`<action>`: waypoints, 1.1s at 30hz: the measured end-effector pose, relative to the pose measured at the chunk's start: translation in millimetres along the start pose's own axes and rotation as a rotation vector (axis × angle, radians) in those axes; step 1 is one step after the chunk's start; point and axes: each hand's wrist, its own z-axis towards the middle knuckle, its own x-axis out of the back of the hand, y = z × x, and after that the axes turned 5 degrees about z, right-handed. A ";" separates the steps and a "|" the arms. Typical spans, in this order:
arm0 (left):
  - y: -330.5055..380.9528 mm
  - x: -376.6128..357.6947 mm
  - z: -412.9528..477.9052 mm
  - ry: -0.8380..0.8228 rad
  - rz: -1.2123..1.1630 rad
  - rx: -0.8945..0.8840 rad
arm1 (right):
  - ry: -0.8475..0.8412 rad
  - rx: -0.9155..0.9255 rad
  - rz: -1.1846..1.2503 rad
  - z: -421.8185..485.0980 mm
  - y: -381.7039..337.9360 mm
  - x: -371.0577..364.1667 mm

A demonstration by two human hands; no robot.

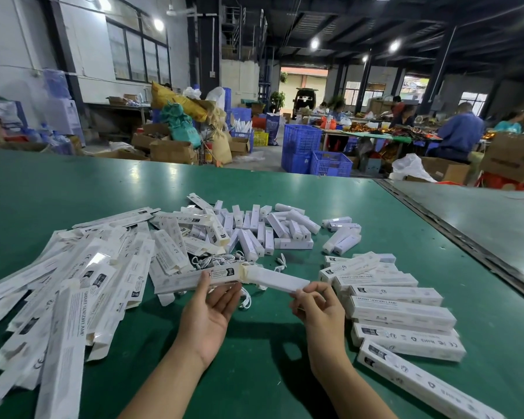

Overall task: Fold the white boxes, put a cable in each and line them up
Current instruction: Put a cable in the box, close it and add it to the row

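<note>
My left hand (pixel 212 309) holds a long white box (pixel 194 279) from below, thumb on its printed face, just above the green table (pixel 73 192). A white lamp bar (pixel 280 281) sticks out of the box's open right end, and my right hand (pixel 316 303) pinches the bar's free end. White cables (pixel 224 261) lie coiled behind the box. Several flat unfolded boxes (pixel 73 297) are heaped on the left. Closed boxes (pixel 400 309) lie side by side in a row on the right.
A pile of short white lamp bars (pixel 270 231) lies mid-table beyond the cables. A metal seam (pixel 454 231) separates this table from the one on the right. Blue crates (pixel 315 155), cartons and seated people fill the hall behind.
</note>
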 end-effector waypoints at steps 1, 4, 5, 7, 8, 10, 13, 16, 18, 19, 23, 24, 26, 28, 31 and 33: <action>-1.1 -0.2 0.5 0.012 0.002 -0.007 | -0.005 0.007 -0.012 -0.2 -0.1 0.3; -2.1 -0.2 1.5 0.023 0.004 -0.040 | -0.014 0.027 -0.038 -0.6 -0.7 0.9; -1.8 -0.2 1.9 0.020 0.009 -0.051 | -0.011 0.030 -0.042 -0.5 -0.3 0.5; -2.2 -0.4 2.6 0.007 0.034 -0.087 | -0.007 0.026 -0.046 -0.4 0.9 -0.3; -2.9 -0.3 2.8 0.009 0.056 -0.116 | -0.008 0.016 -0.044 -0.5 1.7 -0.7; -5.1 -0.1 3.2 0.038 0.130 -0.179 | -0.013 -0.006 -0.030 -0.9 3.3 -0.9; -7.5 0.6 3.9 0.076 0.205 -0.225 | -0.017 0.007 -0.034 -1.6 5.2 -0.7; -6.5 0.7 3.6 0.079 0.161 -0.212 | -0.024 0.048 -0.073 -3.7 4.0 -2.0; -5.9 2.0 2.9 0.065 0.136 -0.195 | -0.037 0.060 -0.093 -5.5 1.3 -2.7; -5.8 2.7 3.1 0.058 0.132 -0.191 | -0.047 0.071 -0.115 -6.5 -0.2 -2.9; -6.9 4.0 4.8 0.091 0.128 -0.196 | -0.083 0.178 -0.237 -10.8 -4.2 -4.4; -7.2 4.2 5.2 0.109 0.133 -0.201 | -0.092 0.218 -0.276 -12.1 -5.2 -5.0; -8.1 5.9 6.9 0.138 0.152 -0.220 | -0.123 0.289 -0.339 -15.1 -7.2 -6.6; -8.3 7.4 8.2 0.154 0.166 -0.244 | -0.139 0.325 -0.366 -16.9 -7.9 -7.8; -9.2 7.7 9.6 0.139 0.197 -0.257 | -0.123 0.309 -0.362 -16.4 -5.9 -8.1; -10.3 7.4 9.1 0.126 0.244 -0.267 | -0.116 0.284 -0.358 -15.5 -5.0 -7.0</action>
